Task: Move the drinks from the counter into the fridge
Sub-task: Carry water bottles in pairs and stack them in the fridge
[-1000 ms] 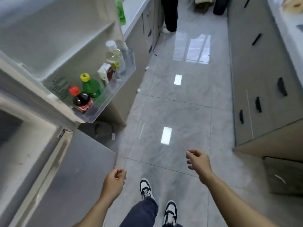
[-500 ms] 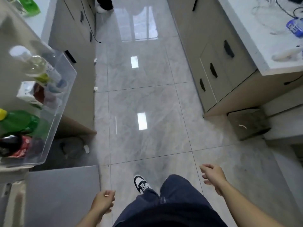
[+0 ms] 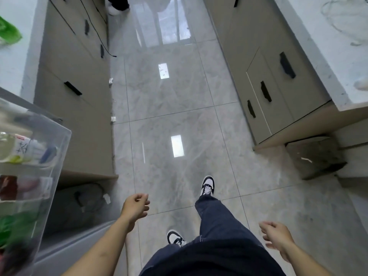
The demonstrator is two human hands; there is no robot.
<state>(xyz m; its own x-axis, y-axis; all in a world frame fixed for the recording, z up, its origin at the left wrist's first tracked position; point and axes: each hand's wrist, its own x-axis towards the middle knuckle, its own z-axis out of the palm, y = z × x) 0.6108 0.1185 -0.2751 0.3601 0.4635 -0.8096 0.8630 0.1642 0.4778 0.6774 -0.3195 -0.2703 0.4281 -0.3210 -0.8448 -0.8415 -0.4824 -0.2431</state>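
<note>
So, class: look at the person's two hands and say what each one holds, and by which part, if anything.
Nothing is held. The left hand and the right hand both hang with loosely curled fingers over the floor, each grip empty.

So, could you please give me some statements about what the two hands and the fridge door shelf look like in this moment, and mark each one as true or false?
1. Both hands are empty. True: the left hand and the right hand hold nothing.
2. The clear door shelf at the left already holds drinks. True: a pale bottle lies behind its wall.
3. The right hand grips a cabinet handle. False: it hangs free over the floor.
4. The person stands with both feet side by side. False: one shoe is well ahead of the other shoe.
5. The left hand touches the door shelf. False: it is apart from it.
</note>
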